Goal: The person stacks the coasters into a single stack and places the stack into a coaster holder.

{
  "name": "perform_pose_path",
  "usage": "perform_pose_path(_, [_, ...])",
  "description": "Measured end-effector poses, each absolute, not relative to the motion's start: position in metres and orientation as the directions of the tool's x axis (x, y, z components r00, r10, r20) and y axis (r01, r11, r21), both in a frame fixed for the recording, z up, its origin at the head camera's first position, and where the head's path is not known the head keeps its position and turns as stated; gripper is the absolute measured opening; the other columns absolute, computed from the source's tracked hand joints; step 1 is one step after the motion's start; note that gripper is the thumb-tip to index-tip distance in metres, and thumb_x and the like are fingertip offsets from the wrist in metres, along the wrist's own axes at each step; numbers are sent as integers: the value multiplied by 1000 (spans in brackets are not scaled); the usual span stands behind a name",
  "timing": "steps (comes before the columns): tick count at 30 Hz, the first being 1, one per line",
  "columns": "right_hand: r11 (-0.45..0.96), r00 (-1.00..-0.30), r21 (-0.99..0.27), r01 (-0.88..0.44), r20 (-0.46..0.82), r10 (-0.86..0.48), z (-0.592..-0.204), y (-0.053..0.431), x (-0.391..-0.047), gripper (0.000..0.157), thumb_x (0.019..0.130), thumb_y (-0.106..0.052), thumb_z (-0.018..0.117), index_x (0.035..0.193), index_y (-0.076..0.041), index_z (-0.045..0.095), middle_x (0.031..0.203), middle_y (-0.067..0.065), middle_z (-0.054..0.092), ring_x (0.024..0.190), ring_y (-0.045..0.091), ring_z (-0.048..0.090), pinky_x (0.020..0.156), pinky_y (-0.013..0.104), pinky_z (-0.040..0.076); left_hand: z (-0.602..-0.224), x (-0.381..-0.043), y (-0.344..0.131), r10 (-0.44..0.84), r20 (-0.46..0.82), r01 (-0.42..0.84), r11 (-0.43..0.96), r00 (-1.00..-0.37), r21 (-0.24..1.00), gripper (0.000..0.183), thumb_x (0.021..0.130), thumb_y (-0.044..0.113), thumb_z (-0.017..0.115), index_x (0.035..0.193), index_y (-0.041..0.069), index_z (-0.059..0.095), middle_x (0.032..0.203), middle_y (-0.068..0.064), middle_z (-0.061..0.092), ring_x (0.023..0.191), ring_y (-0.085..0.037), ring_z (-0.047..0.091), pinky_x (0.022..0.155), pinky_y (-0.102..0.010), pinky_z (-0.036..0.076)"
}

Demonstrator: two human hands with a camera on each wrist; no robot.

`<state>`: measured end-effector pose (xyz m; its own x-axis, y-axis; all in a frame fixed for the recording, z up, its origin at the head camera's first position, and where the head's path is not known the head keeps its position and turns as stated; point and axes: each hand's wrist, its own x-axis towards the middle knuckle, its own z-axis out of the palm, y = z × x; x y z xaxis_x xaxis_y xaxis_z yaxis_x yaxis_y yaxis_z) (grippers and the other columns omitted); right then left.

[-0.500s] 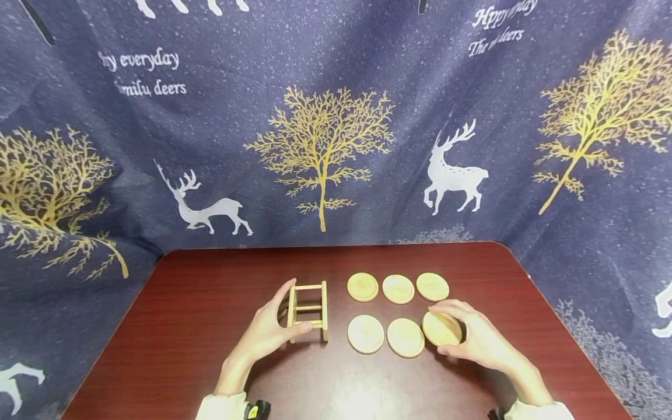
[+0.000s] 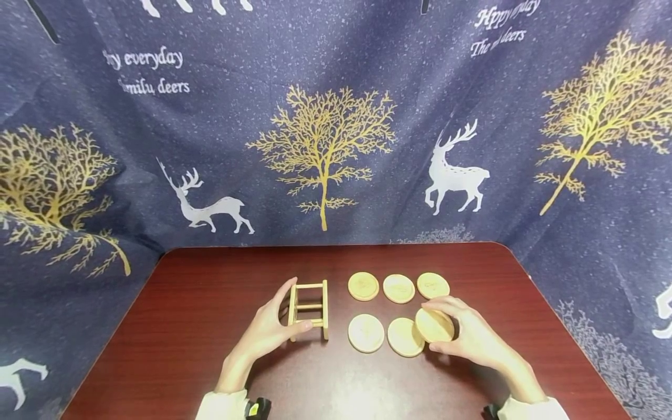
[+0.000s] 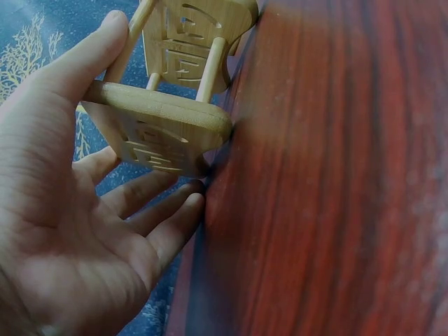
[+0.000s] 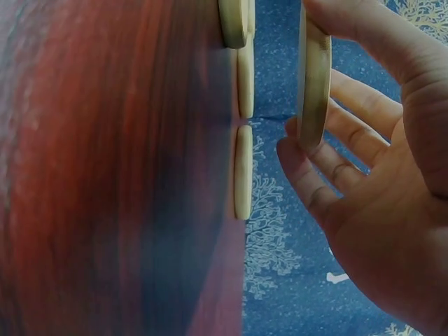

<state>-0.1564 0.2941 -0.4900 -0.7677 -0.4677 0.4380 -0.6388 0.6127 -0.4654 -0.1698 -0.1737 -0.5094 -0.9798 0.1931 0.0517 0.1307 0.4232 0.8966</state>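
A small wooden rack [image 2: 325, 309] with carved side panels and thin rods stands left of the coasters. My left hand [image 2: 269, 328] holds its left side, the thumb along a front rod and the fingers behind the carved panel [image 3: 161, 140]. With my right hand [image 2: 469, 335] I grip a round wooden coaster [image 2: 434, 325] by its edge. In the right wrist view that coaster [image 4: 314, 80] is off the table, thumb on one edge and fingers on the other. From the head it partly overlaps the front middle coaster [image 2: 404, 339].
Three coasters lie in a back row, left [image 2: 363, 286], middle [image 2: 399, 289] and right [image 2: 433, 286]. Another coaster [image 2: 366, 333] lies at the front left. The dark red table [image 2: 210, 297] meets a blue patterned cloth [image 2: 336, 146] behind it.
My right hand has raised its coaster and shifted it a little to the left, over the edge of the neighbouring one. The left hand and the rack hold their place.
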Motion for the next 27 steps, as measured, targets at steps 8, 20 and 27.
perform_pose_path(8, [623,-770,-455,-636,432,-471,-487,289,-154,76,66,-23,106,136,-12,77,137,13,72,127,25,64,110,9,33,-509,-169,-173,182,66,143,454,-981,879,112,86,38,99,175,19,34,163,-20,56,147,-40,59,120,-57,47])
perform_pose_path(20, [602,-762,-468,-646,437,-478,-489,280,-155,75,65,-21,106,133,-11,78,135,13,74,130,30,63,114,5,27,-511,-170,-174,184,65,142,445,-981,884,112,86,38,99,175,19,34,158,-20,61,140,-34,65,102,-46,61])
perform_pose_path(27, [591,-742,-451,-668,455,-492,-489,274,-154,75,63,-22,107,132,-9,79,132,3,74,124,25,67,111,8,35,-510,-171,-174,179,36,114,449,-983,886,114,84,40,100,176,25,33,159,-16,61,140,-28,65,98,-30,57])
